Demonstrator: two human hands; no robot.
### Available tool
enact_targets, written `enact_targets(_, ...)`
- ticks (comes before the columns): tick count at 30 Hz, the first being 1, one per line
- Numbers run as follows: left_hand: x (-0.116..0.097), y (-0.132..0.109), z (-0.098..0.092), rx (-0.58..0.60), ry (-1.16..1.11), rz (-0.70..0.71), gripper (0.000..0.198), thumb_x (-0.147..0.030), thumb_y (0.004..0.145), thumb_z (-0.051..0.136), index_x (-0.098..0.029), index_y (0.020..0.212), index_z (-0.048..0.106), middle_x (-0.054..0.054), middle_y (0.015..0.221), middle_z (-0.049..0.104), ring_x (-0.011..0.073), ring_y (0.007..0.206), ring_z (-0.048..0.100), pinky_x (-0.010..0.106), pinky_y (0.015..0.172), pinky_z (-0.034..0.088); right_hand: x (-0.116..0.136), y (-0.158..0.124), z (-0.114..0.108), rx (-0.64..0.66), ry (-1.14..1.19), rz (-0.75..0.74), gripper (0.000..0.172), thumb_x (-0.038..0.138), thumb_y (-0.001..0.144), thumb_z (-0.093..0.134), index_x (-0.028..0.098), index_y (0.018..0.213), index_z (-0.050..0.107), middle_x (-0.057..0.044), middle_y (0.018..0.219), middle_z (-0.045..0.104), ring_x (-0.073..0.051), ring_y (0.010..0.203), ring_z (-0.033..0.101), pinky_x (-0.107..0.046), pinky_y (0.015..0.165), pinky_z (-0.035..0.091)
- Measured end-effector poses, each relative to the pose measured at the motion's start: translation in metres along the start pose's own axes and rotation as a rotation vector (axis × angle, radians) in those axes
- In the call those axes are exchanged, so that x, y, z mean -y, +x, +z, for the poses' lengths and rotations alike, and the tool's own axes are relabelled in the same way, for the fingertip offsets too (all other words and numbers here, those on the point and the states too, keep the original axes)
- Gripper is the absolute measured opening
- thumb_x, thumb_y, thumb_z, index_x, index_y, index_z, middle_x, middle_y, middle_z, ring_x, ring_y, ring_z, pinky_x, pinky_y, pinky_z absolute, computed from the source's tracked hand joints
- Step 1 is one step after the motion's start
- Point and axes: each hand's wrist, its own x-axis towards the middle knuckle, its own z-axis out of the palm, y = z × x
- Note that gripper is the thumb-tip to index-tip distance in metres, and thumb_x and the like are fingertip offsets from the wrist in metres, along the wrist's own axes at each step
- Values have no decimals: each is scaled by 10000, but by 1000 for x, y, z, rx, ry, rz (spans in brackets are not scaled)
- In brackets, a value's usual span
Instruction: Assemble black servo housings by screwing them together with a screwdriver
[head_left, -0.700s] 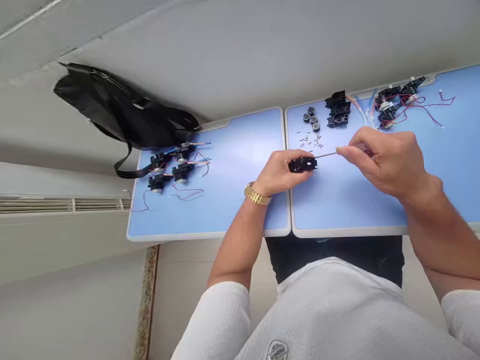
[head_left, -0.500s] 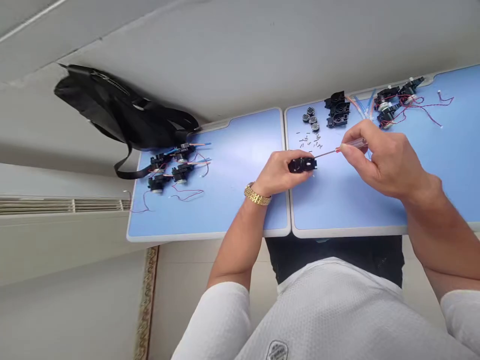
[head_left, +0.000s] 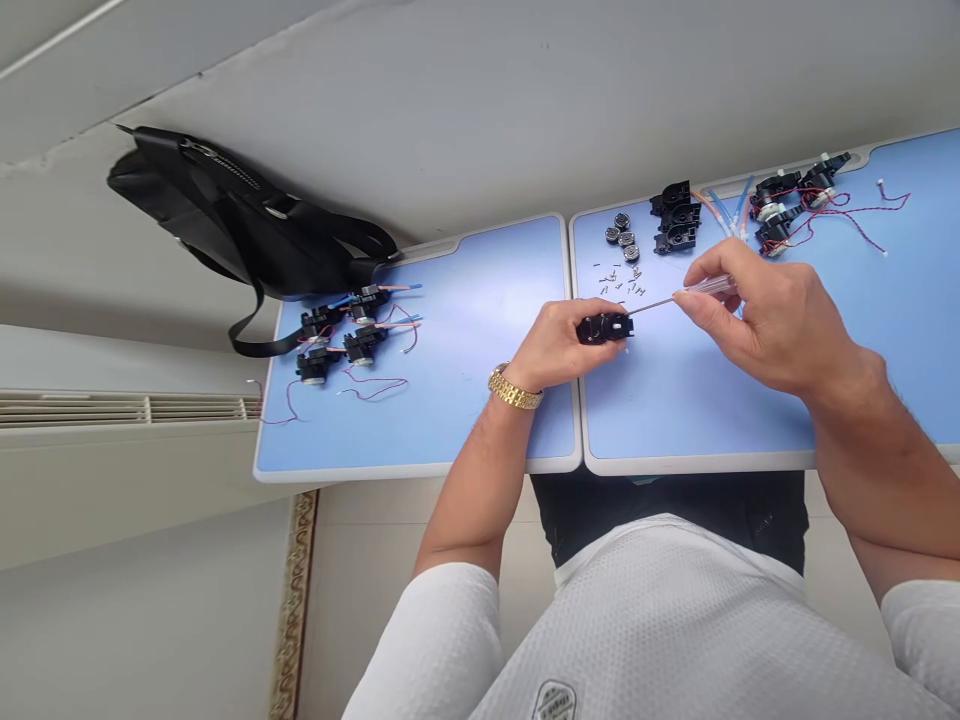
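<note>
Screwdriver pinched in right-hand fingers, black housing clasped by left-hand fingers; we judge that a slip could jolt the housing free and scatter the nearby screws.

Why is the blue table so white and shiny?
In the head view, bright light glares off the blue table, washing it pale; the thin screwdriver held by the right hand looks faint against it, and the black part in the left hand looks dark.

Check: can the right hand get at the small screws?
Probably yes. The right hand is close beside the screws and nothing stands between them, but it holds a screwdriver, so it would likely have to set that down first.
</note>
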Motion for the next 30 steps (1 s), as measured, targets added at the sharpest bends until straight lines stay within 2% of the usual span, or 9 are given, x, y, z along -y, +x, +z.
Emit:
enact_targets(3, 1, 0, 0, -2, -2, 4, 299, -291, 866, 851, -212, 1152, 891, 48, 1078, 909, 203, 935, 841, 317, 870, 681, 7, 0, 1, 3, 61, -24, 165, 386, 1118, 610, 285, 1158, 734, -10, 950, 855, -242, 831, 840, -372, 710, 591)
enact_targets(7, 1, 0, 1, -3, -11, -4, 307, -293, 864, 850, -214, 1158, 894, 50, 1088, 912, 207, 943, 844, 331, 893, 686, 7, -1, 2, -15, 24, -59, 170, 395, 1119, 621, 298, 1081, 755, 2, 917, 856, -241, 809, 831, -372, 718, 595)
enact_targets(12, 2, 1, 2, 11, -23, -14, 309, -296, 857, 856, -216, 1153, 896, 52, 1110, 914, 211, 968, 850, 333, 914, 689, -5, -3, 2, -24, -109, -59, 423, 621, 1145, 625, 284, 923, 751, -1, 693, 762, -230, 617, 718, -376, 609, 460)
enact_targets(14, 1, 1, 2, 8, -24, -14, 308, -298, 857, 853, -215, 1151, 896, 51, 1100, 913, 208, 958, 847, 329, 902, 684, -6, -3, 2, -6, -115, -35, 470, 669, 1144, 620, 284, 911, 755, 2, 645, 729, -223, 585, 692, -373, 592, 432)
enact_targets(16, 1, 1, 1, 4, -16, -13, 298, -301, 860, 851, -215, 1142, 895, 49, 1083, 911, 205, 943, 843, 326, 884, 679, -4, -2, 2, 9, -70, -14, 420, 645, 1147, 628, 283, 991, 776, 3, 690, 762, -232, 635, 739, -365, 611, 475)
enact_targets(19, 1, 1, 1, 7, -9, -10, 290, -304, 863, 854, -217, 1138, 890, 47, 1078, 909, 206, 947, 843, 327, 883, 681, 3, -2, 4, 7, 31, -5, 276, 512, 1151, 628, 283, 1201, 773, -9, 908, 859, -254, 815, 840, -371, 710, 596)
enact_targets(22, 1, 1, 0, 9, -9, -7, 298, -302, 863, 854, -218, 1146, 888, 48, 1090, 910, 208, 955, 844, 328, 889, 682, 6, -3, 6, -4, 91, -39, 206, 412, 1140, 613, 291, 1221, 759, -12, 1023, 875, -246, 892, 860, -375, 779, 639)
enact_targets(26, 1, 1, 1, 4, -17, -11, 299, -301, 854, 850, -219, 1139, 893, 48, 1087, 912, 210, 951, 845, 331, 898, 680, 1, -4, 7, -18, 15, -54, 230, 457, 1145, 619, 293, 1083, 768, -4, 909, 855, -241, 796, 826, -371, 704, 577)
enact_targets(30, 1, 1, 2, 9, -21, -21, 303, -300, 848, 849, -221, 1136, 899, 49, 1085, 913, 214, 959, 847, 334, 905, 679, -5, -4, 6, -11, -85, -5, 443, 673, 1138, 627, 296, 954, 769, -5, 714, 782, -231, 632, 730, -373, 599, 457)
